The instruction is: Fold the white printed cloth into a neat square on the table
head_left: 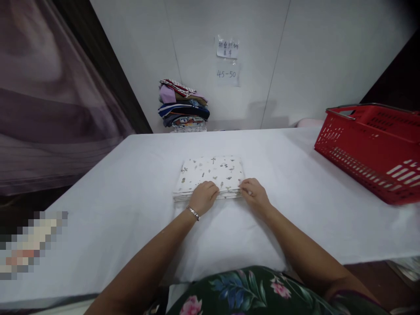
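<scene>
A folded white cloth with small printed motifs lies in the middle of the white table. My left hand curls over the cloth's near edge, fingers closed on it; a thin bracelet sits on that wrist. My right hand pinches the same near edge at its right corner. Both forearms reach in from the bottom of the view.
A red plastic basket with metal handles stands on the table at the right. A pile of folded coloured fabrics sits at the far edge against the white wall, below two paper notes. A purple curtain hangs at left.
</scene>
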The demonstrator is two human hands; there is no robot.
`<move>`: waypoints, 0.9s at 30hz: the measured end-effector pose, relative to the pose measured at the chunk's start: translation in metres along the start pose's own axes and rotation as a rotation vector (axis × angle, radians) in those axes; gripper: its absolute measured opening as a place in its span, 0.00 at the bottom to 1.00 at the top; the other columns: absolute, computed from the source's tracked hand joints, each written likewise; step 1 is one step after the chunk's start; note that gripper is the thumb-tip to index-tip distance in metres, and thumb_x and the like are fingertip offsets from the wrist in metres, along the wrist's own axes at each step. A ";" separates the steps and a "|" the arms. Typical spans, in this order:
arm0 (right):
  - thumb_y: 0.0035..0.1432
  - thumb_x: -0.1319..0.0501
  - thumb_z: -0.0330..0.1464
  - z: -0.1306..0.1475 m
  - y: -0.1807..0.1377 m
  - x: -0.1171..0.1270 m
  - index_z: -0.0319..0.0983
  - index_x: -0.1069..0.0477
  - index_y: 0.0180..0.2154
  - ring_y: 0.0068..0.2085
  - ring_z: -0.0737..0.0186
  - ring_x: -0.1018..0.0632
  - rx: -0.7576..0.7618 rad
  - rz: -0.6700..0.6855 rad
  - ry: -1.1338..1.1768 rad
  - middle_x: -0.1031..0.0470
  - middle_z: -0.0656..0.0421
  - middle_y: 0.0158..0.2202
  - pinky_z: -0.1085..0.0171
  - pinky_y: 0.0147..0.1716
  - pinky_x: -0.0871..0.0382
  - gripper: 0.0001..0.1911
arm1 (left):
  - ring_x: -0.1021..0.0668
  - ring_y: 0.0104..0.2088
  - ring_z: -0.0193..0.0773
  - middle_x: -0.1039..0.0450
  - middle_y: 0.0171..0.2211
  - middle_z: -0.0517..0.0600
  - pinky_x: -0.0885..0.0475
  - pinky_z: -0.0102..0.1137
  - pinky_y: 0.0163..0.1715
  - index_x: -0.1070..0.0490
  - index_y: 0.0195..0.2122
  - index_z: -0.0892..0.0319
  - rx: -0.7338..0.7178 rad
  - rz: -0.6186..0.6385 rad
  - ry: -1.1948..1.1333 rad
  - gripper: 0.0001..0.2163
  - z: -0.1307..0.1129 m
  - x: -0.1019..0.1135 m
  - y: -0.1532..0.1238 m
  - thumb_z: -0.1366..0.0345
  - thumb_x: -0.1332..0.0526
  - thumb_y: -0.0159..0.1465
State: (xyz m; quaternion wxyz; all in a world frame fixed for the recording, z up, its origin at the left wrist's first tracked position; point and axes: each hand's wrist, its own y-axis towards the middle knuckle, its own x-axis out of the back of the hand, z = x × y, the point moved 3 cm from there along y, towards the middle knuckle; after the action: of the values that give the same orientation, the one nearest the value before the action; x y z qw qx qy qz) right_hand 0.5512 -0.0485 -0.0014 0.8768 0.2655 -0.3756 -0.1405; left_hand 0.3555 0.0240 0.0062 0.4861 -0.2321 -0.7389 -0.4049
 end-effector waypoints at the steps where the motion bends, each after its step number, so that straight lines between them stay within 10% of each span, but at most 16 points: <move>1: 0.55 0.44 0.29 0.000 0.000 0.000 0.43 0.28 0.33 0.40 0.59 0.29 0.013 -0.003 -0.003 0.28 0.57 0.35 0.60 0.36 0.32 0.07 | 0.31 0.36 0.37 0.31 0.33 0.50 0.36 0.33 0.37 0.31 0.31 0.58 0.006 -0.008 -0.014 0.08 0.000 0.001 0.000 0.66 0.48 0.64; 14: 0.54 0.43 0.30 0.008 -0.001 0.003 0.44 0.28 0.36 0.41 0.59 0.31 0.074 0.205 -0.184 0.29 0.56 0.38 0.61 0.37 0.34 0.08 | 0.30 0.38 0.39 0.31 0.37 0.51 0.37 0.35 0.37 0.31 0.39 0.57 -0.008 0.074 0.043 0.07 0.001 -0.002 0.003 0.63 0.44 0.62; 27: 0.60 0.47 0.31 -0.002 -0.002 0.001 0.43 0.28 0.36 0.40 0.59 0.31 0.092 0.128 -0.190 0.29 0.56 0.37 0.61 0.37 0.34 0.09 | 0.31 0.35 0.39 0.31 0.33 0.52 0.39 0.35 0.35 0.30 0.33 0.58 -0.054 0.059 0.160 0.10 -0.009 -0.004 0.002 0.66 0.50 0.65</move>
State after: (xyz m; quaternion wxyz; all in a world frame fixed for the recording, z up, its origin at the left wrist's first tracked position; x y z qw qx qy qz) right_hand 0.5532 -0.0494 -0.0029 0.8313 0.2665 -0.4793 -0.0912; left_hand 0.3635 0.0181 0.0054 0.5486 -0.2336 -0.6795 -0.4275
